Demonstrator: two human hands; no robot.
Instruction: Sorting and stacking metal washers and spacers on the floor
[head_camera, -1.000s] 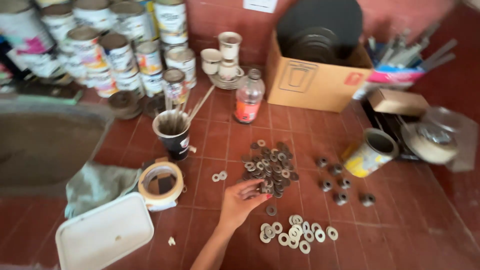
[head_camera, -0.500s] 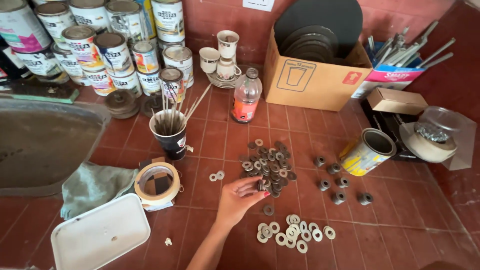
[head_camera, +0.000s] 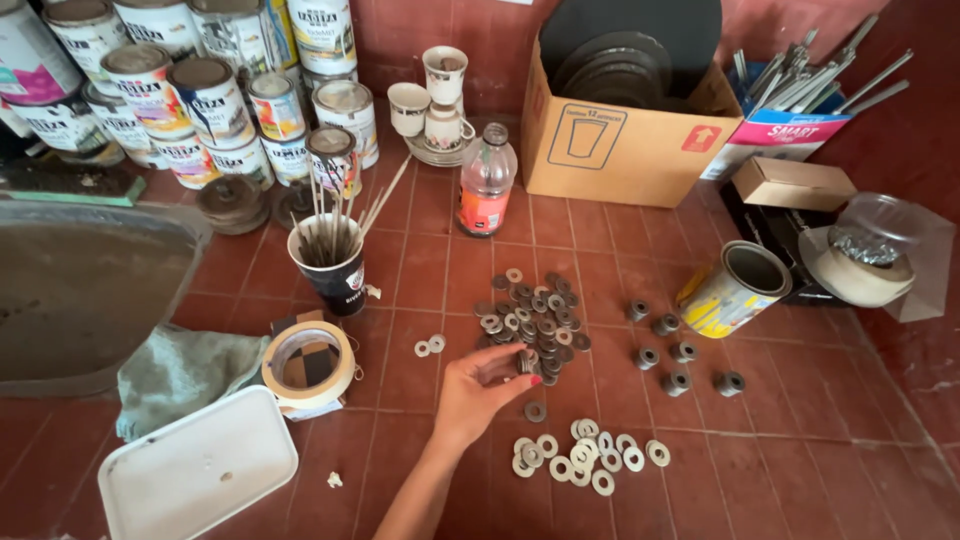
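Observation:
My left hand (head_camera: 480, 392) reaches in from the bottom edge to the near side of a heap of dark metal washers (head_camera: 532, 318) on the red tile floor. Its fingertips are pinched on a dark washer at the heap's edge. One dark washer (head_camera: 535, 411) lies alone just past the fingers. A group of lighter, cream-coloured washers (head_camera: 585, 455) lies to the right of my wrist. Two more light washers (head_camera: 429, 346) sit left of the heap. My right hand is out of view.
Several small metal bushings (head_camera: 678, 350) lie right of the heap, beside a tipped yellow can (head_camera: 735, 290). A dark cup of rods (head_camera: 330, 262), a tape roll (head_camera: 307, 364), a white tray (head_camera: 195, 470), a green cloth (head_camera: 178, 372), a bottle (head_camera: 486, 182), a cardboard box (head_camera: 625, 140) and stacked paint tins (head_camera: 200, 95) stand around.
My left hand has moved forward and to the right, from the open floor up to the near edge of the dark washer heap, and its fingers have closed there.

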